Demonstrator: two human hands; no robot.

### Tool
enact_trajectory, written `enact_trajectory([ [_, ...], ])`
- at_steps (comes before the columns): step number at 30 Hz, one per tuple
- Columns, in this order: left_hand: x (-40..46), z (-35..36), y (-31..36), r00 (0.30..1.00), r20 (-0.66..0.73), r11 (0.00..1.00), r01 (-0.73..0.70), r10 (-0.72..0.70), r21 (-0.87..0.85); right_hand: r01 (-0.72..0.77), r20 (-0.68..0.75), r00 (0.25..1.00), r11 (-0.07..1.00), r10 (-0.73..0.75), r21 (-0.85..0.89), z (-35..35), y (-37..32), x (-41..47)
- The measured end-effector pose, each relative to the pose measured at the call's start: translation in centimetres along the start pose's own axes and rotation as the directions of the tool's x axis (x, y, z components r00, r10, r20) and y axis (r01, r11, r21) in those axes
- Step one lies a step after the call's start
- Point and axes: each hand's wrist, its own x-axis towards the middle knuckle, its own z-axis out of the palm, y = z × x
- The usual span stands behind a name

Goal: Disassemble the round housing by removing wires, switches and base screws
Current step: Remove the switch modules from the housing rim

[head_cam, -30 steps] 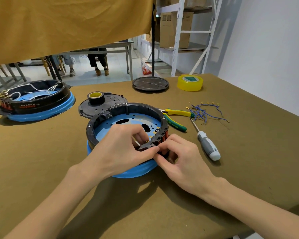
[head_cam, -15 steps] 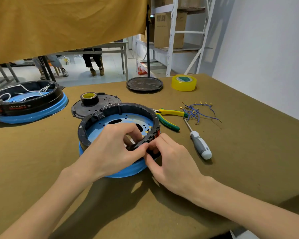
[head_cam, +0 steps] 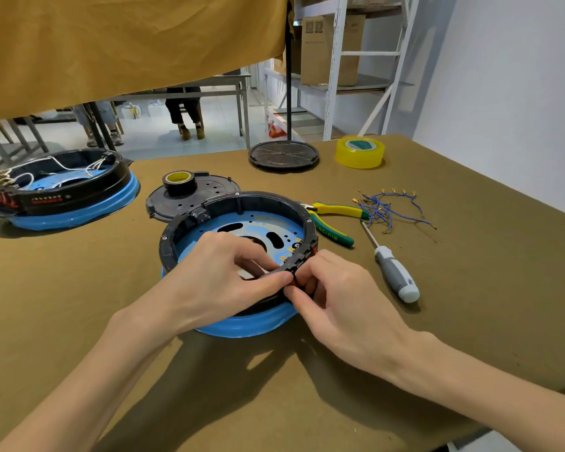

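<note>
left hand point(head_cam: 216, 282) fingers pinch near rim of round housing point(head_cam: 238, 203) | right hand point(head_cam: 343, 305) fingers pinch a red switch point(head_cam: 295, 282) on rim's outer side | housing on counter point(head_cam: 79, 288) under both hands | screwdriver point(head_cam: 392, 269) just right of right fingers

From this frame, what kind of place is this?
Likely a small workshop or disassembly bench. A cloth-covered table holds a screwdriver, pliers and pulled blue wires, a second round housing waits at the left, and metal shelving with cartons stands behind.
</note>
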Motion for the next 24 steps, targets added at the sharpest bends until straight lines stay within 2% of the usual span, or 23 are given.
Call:
enact_trajectory([
  [11,0.0,-0.1,-0.5,0.999,0.049,1.0,0.022,-0.021,-0.013,-0.043,0.044,0.998,0.996,0.039,0.084,-0.5,1.1,-0.3],
  [18,0.1,-0.2,-0.5,0.991,0.122,0.998,0.064,-0.06,-0.026,0.033,0.04,0.999,0.999,-0.032,-0.025,-0.7,0.4,0.1],
  [21,0.2,0.0,-0.4,0.991,0.112,0.997,0.074,-0.07,-0.034,0.075,0.06,0.996,0.995,-0.071,-0.066,-0.7,0.5,0.5],
  [24,0.0,0.2,-0.3,0.998,0.038,0.999,0.048,-0.048,-0.008,0.046,-0.073,0.997,0.996,-0.04,0.08,-1.3,1.3,0.1],
])
